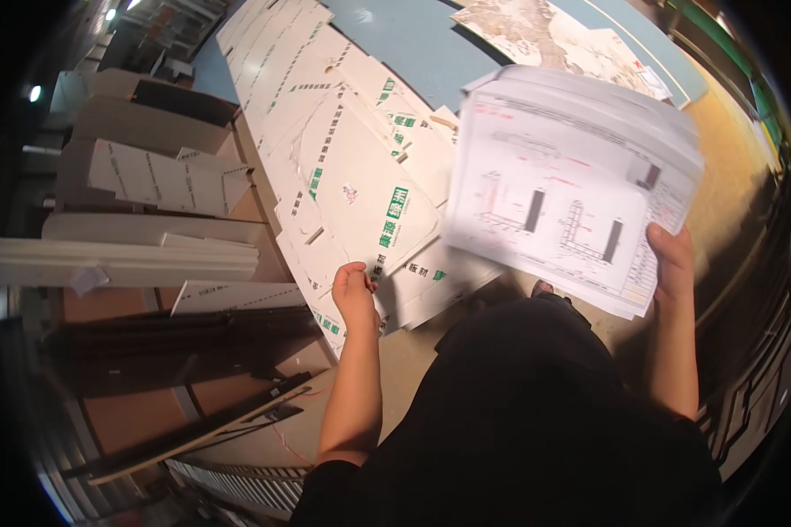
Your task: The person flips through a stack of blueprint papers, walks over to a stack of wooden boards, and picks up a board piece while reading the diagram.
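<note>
My right hand [674, 263] grips the lower right edge of a stack of printed drawing sheets [536, 167]. The top sheet carries line diagrams, dark vertical bars, red marks and a table on the right side. Closed into a loose fist, my left hand [353, 294] shows nothing between its fingers. It hangs over the near edge of white boards [343, 184] printed with green and black lettering. I cannot tell whether it touches them. The sheets cover part of the boards' right side.
A blue surface [404, 39] lies behind the boards, with a marble-patterned panel [518, 31] on it. To the left, a rack [149, 233] holds more panels and strips. A long thin strip [202, 439] lies at the lower left. My foot [543, 288] shows below the sheets.
</note>
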{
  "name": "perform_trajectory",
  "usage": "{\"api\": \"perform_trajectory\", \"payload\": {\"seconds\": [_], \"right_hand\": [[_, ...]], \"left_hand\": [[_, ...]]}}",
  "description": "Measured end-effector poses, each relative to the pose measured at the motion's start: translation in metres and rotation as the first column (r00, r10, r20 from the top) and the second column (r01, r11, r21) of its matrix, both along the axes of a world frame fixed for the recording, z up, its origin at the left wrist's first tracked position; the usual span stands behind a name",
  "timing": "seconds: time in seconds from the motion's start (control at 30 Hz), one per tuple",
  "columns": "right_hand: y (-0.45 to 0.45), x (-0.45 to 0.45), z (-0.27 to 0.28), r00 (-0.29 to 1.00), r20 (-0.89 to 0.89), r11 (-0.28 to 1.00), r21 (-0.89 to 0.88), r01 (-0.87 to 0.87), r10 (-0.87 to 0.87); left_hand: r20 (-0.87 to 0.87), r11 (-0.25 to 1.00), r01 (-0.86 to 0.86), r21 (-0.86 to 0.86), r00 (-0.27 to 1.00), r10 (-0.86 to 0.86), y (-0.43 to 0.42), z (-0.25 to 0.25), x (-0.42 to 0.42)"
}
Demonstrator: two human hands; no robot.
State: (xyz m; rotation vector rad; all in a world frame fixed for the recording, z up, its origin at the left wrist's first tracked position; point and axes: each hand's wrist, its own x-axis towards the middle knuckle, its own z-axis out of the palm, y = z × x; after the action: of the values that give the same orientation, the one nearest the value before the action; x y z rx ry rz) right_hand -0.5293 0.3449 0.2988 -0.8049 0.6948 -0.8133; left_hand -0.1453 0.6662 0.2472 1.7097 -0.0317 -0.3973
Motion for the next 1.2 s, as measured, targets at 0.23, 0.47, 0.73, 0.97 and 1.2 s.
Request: {"api": "perform_trajectory", "payload": {"seconds": [0.23,0.47,0.73,0.97,1.2], "right_hand": [[0.002,-0.012,-0.003,0.993,-0.063,0.994,-0.045,0.101,-0.104],[0.013,-0.003,-0.009,0.988,-0.07,0.99,-0.027,0.137,-0.138],[0.024,0.014,0.007,0.978,-0.13,0.987,-0.018,0.161,-0.162],[0.028,0.024,0.015,0.973,-0.136,0.983,-0.017,0.185,-0.186],[0.025,0.021,0.001,0.976,-0.11,0.983,-0.007,0.186,-0.185]], "left_hand": [[-0.066,0.942,-0.279,0.188,0.953,0.296,0.076,-0.118,0.074],[-0.488,0.893,-0.421,0.157,0.754,0.441,0.102,-0.137,0.086],[-0.589,0.991,-0.086,0.107,0.797,0.133,0.074,-0.129,0.077],[-0.6,0.999,0.039,-0.009,0.799,-0.037,0.082,-0.128,0.075],[-0.341,0.979,0.062,0.192,0.94,0.008,0.111,-0.055,0.088]]}}
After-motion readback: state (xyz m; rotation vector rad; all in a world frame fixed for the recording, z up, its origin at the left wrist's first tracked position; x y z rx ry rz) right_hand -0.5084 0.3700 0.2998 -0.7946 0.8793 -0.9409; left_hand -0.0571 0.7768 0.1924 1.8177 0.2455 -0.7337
